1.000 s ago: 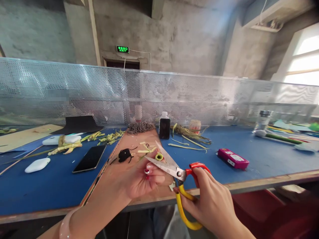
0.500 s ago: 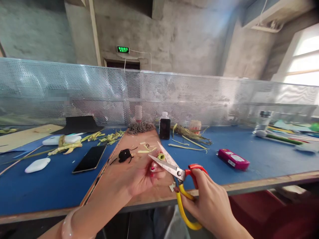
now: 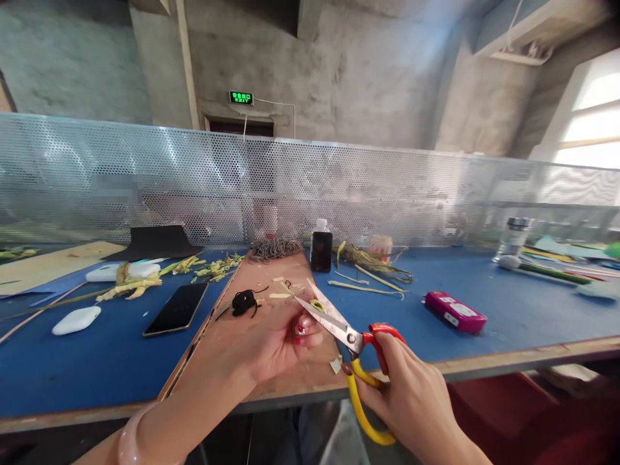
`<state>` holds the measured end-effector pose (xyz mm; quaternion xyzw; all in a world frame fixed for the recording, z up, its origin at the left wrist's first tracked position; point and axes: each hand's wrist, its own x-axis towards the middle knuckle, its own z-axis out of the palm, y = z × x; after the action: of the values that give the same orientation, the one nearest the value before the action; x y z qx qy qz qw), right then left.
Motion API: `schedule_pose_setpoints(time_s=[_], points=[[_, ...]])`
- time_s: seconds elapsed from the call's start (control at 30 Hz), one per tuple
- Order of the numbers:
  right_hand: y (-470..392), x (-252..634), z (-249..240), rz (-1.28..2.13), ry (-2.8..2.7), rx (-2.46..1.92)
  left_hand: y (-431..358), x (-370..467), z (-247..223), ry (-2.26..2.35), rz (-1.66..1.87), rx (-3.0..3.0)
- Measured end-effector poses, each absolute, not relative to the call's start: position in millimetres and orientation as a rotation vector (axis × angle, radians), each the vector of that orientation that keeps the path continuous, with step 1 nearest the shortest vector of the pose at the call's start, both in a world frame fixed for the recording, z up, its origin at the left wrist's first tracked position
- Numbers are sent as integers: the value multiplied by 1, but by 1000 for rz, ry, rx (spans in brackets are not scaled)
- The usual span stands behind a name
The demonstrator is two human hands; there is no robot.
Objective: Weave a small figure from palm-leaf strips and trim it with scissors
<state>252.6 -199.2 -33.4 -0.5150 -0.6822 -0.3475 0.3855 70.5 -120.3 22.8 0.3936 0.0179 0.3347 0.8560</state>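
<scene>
The left hand [image 3: 281, 339] pinches a small green roll [image 3: 316, 305] at its fingertips, above the brown board [image 3: 217, 361], while the right hand [image 3: 411, 384] grasps the scissors [image 3: 351, 337] by their red and yellow handles, with the blades parted. The roll lies ahead and to the left of the right hand's grip, past the pivot, so the left hand is much the nearer of the two. The long axis of the scissors slants from the right hand up and leftward, away from the person, and the near blade crosses in front of the roll and the pinching fingertips. Because that blade covers part of the roll, I cannot tell whether steel touches it or which way its own axis runs. A black thread bundle [image 3: 243, 302] lies on the board, left of the roll.
</scene>
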Motion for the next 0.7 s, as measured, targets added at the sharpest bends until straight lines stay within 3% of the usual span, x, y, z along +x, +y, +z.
schedule_pose_setpoints(time_s=[0.7], points=[[-200, 256, -36, -888, -1735, -1381, -118, 70, 14, 130, 782, 842]])
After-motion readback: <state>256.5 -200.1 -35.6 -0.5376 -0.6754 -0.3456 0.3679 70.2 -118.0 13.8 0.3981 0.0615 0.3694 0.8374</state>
